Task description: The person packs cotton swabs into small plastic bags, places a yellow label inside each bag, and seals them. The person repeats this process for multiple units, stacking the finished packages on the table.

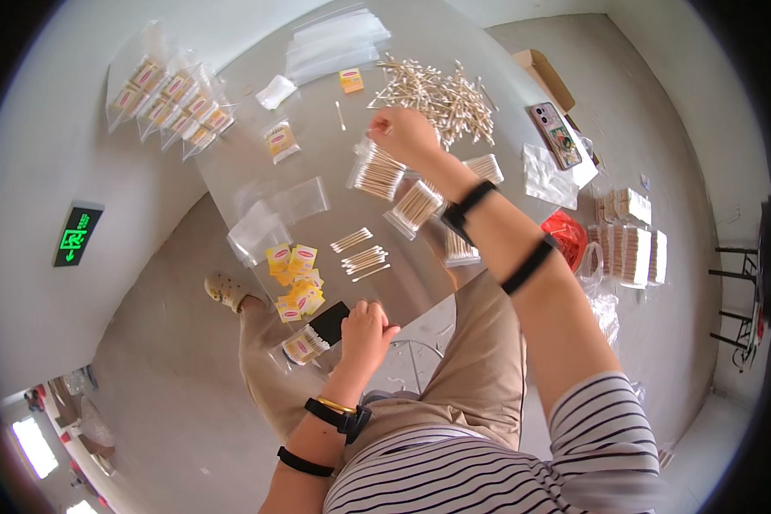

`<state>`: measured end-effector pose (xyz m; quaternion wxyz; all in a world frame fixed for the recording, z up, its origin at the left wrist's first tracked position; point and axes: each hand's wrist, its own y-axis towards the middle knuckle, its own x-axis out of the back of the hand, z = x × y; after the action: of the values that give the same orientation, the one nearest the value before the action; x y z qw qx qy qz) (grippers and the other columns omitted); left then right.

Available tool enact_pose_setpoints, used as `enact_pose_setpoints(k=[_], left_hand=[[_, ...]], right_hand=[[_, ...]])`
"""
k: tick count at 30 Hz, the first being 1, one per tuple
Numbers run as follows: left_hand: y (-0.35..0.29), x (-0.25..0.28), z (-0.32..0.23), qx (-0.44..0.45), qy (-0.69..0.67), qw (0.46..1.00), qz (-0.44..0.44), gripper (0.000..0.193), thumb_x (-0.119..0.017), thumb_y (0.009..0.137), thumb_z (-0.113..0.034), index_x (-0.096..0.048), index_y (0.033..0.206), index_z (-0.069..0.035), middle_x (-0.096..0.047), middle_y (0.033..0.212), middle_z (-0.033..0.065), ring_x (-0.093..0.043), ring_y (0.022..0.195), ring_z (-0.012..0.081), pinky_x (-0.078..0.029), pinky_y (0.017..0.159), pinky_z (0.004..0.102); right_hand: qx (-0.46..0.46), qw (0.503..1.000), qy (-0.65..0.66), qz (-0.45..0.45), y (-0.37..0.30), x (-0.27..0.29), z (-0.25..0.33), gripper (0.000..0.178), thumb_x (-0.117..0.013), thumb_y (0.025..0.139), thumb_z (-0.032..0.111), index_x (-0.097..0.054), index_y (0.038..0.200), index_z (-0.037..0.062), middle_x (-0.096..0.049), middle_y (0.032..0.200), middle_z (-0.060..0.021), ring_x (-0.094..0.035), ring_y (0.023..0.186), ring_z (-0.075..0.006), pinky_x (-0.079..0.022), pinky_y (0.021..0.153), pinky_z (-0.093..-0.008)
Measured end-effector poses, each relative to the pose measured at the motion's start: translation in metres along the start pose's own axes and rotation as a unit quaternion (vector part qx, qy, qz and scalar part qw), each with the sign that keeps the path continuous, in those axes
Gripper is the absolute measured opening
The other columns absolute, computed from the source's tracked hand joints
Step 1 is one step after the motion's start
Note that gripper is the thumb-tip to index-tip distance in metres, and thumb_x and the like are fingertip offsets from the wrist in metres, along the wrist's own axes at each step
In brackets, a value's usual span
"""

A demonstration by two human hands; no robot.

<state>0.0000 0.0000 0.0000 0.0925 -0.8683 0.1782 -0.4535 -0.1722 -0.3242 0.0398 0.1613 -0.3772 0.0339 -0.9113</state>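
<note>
My right hand reaches across the table to the near left edge of a loose heap of cotton swabs. Its fingers are curled together, and anything between them is hidden. Just below it lies a clear bag packed with cotton swabs, with another swab bag nearer me. My left hand rests closed at the near table edge, beside a flat black piece; what its fingers hold, if anything, cannot be made out. Small groups of swabs lie farther up from it. A filled swab bag with a yellow label sits left of it.
Yellow cards lie in a pile at left, near empty clear bags. More clear bags are stacked at the far edge. A phone lies at right. Bundled swab packs and a red bag are beyond the right side.
</note>
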Motion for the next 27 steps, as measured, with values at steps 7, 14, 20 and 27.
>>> enact_pose_setpoints(k=[7,14,20,27], left_hand=[[-0.001,0.004,-0.004,0.027,0.066,0.997,-0.015,0.034,-0.085,0.081,-0.024,-0.056,0.093,-0.012,-0.058,0.098,0.0071,-0.062,0.095,0.0289,-0.047,0.079,0.0443],[-0.002,0.003,-0.007,0.03,0.101,0.994,-0.003,0.037,-0.084,0.082,-0.028,-0.056,0.099,-0.009,-0.057,0.103,0.008,-0.062,0.101,0.0273,-0.048,0.082,0.0434],[-0.001,0.001,-0.005,0.038,0.114,0.993,-0.007,0.041,-0.083,0.084,-0.032,-0.058,0.104,-0.007,-0.058,0.106,0.009,-0.062,0.103,0.0274,-0.049,0.084,0.0437],[0.002,-0.002,-0.003,0.041,0.109,0.993,-0.005,0.04,-0.083,0.085,-0.034,-0.06,0.104,-0.007,-0.06,0.107,0.0092,-0.063,0.105,0.0273,-0.049,0.084,0.0447]], right_hand=[[-0.027,0.929,-0.323,-0.176,0.098,-0.083,0.038,0.036,-0.073,0.087,0.031,-0.076,0.113,0.0074,-0.074,0.114,-0.0135,-0.063,0.12,-0.032,-0.052,0.095,-0.0449],[0.132,0.932,-0.332,0.068,0.065,-0.069,0.056,0.014,-0.074,0.08,0.02,-0.079,0.089,0.0117,-0.076,0.104,-0.0142,-0.071,0.105,-0.0316,-0.052,0.095,-0.0436],[0.32,0.892,-0.286,0.144,-0.046,-0.084,0.048,0.004,-0.071,0.078,0.016,-0.07,0.077,0.0128,-0.069,0.089,-0.0054,-0.068,0.098,-0.0261,-0.052,0.088,-0.0411],[0.34,0.91,-0.226,0.069,-0.07,-0.103,0.017,0.005,-0.07,0.083,0.013,-0.066,0.082,0.0123,-0.063,0.09,-0.0033,-0.063,0.097,-0.0256,-0.051,0.086,-0.0424]])
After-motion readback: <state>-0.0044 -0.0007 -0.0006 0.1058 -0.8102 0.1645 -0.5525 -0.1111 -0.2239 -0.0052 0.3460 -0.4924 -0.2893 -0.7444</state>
